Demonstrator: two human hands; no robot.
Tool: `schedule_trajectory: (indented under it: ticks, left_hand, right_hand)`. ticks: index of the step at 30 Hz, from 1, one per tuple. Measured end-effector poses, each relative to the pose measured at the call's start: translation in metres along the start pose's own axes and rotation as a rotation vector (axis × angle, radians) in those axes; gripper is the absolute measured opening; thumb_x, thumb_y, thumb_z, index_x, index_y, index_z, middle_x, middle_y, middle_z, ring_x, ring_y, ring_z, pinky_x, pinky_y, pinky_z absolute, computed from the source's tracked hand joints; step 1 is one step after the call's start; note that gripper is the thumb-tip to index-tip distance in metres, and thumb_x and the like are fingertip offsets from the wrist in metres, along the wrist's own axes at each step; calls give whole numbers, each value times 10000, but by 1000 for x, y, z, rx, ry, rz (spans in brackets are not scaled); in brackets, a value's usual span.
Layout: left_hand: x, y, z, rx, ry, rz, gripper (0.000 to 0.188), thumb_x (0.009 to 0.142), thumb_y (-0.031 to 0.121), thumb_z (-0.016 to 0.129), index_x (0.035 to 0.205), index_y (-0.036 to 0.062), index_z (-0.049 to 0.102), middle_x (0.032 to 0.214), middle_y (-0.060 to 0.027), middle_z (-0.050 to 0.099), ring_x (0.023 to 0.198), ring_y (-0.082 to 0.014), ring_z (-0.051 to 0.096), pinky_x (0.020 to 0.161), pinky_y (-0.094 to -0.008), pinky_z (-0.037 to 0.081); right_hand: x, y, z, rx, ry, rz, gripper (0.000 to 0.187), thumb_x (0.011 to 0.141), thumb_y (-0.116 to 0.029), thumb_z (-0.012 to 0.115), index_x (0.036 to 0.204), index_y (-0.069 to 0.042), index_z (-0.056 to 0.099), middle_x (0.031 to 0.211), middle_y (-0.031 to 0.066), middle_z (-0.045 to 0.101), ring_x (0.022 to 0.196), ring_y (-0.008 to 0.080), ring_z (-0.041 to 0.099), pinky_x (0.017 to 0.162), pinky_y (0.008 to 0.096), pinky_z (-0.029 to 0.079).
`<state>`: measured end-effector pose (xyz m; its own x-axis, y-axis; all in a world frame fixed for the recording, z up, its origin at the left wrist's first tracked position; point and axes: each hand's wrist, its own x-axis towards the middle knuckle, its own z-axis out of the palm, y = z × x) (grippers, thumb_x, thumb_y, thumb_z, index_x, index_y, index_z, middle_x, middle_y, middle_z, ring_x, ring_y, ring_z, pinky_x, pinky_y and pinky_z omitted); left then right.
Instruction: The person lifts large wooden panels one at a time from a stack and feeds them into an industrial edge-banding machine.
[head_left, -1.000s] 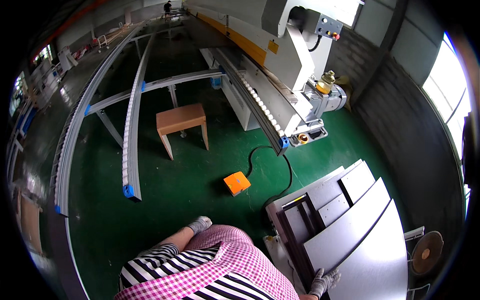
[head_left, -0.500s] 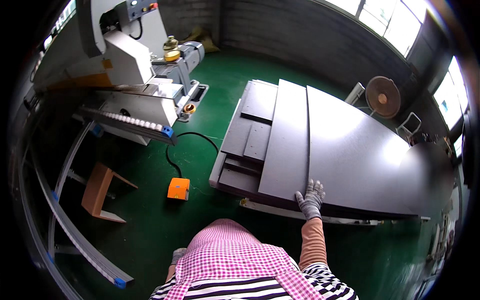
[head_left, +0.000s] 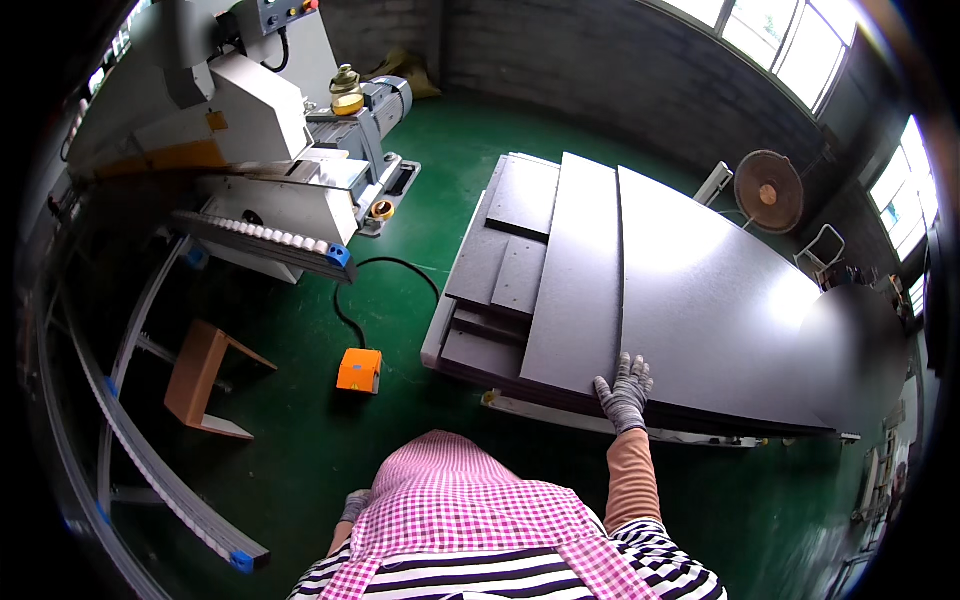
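My right hand (head_left: 625, 394), in a grey knit glove, rests with spread fingers on the near edge of the stacked dark panels. It lies across the seam between a long narrow panel (head_left: 573, 270) and a wide dark panel (head_left: 715, 310). Smaller dark boards (head_left: 522, 197) lie in the pile's left part. My left hand (head_left: 355, 505), also gloved, hangs low beside the pink checked apron (head_left: 455, 500); the apron hides most of it, and its fingers cannot be made out.
An orange foot pedal box (head_left: 359, 370) with a black cable sits on the green floor. To the left stand a machine (head_left: 260, 110), a curved roller rail (head_left: 165, 490) and a brown stool-like piece (head_left: 196, 372). A round fan (head_left: 768, 193) stands beyond the panels.
The view has shifted slightly. My right hand stays on the panel edge with its fingers spread, and the panels have not visibly moved.
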<state>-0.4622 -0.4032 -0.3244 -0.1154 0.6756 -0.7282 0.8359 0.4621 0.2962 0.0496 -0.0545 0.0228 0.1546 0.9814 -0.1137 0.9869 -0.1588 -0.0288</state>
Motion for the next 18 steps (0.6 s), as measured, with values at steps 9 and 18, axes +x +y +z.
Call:
schedule_trajectory:
  ticks: [9,18]
  left_hand:
    - [-13,-5,3,-86,-16,-54,340,853,366,465,895,93,663,914,-119,663,821,-276,632,701,-385,503]
    - [-17,-12,-12,-171,-31,-87,333,855,358,471,883,86,660,898,-119,662,803,-269,630,686,-379,503]
  right_hand:
    - [-3,11,6,-3,-17,37,839,788,-566,511,1422,-124,184,1468,180,155,1366,346,103,1090,499,81]
    - [-9,17,29,61,238,-99,810,789,-531,535,1395,-70,259,1453,169,217,1361,323,147,1097,472,82]
